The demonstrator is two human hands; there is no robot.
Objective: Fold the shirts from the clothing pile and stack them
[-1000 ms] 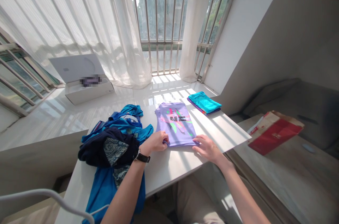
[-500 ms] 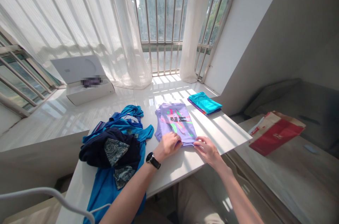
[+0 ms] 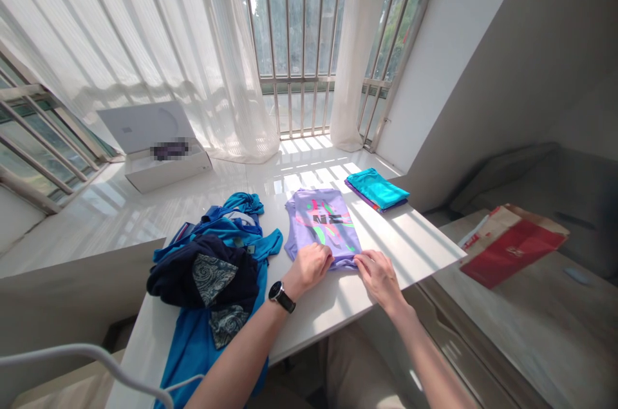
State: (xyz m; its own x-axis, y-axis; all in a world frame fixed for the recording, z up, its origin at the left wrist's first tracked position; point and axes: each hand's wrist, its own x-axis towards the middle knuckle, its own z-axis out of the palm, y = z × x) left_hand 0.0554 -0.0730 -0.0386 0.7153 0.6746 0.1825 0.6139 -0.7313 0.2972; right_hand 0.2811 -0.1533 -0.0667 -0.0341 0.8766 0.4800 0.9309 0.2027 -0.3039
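Note:
A lavender shirt (image 3: 324, 216) with a bright print and black letters lies folded on the white table (image 3: 410, 238). My left hand (image 3: 313, 265), with a black watch (image 3: 282, 297) on its wrist, pinches the shirt's near edge at the left. At the near right corner, my right hand (image 3: 379, 274) grips the same edge between thumb and fingers. The edge between my hands is slightly raised, with a fold of cloth under it. To the left sits a heap of blue and navy clothes (image 3: 207, 267), one with paisley patches.
Folded clothes (image 3: 379, 187), turquoise on top, lie at the table's right back. An open white box (image 3: 168, 167) stands on the sill at the left. A red and tan paper bag (image 3: 514, 248) rests on a lower surface at right. A white cable-like tube (image 3: 96, 354) crosses the lower left.
Both hands have closed on the shirt's near edge and lifted it a little; the right fingers, apart before, are now pinched. The view has shifted slightly.

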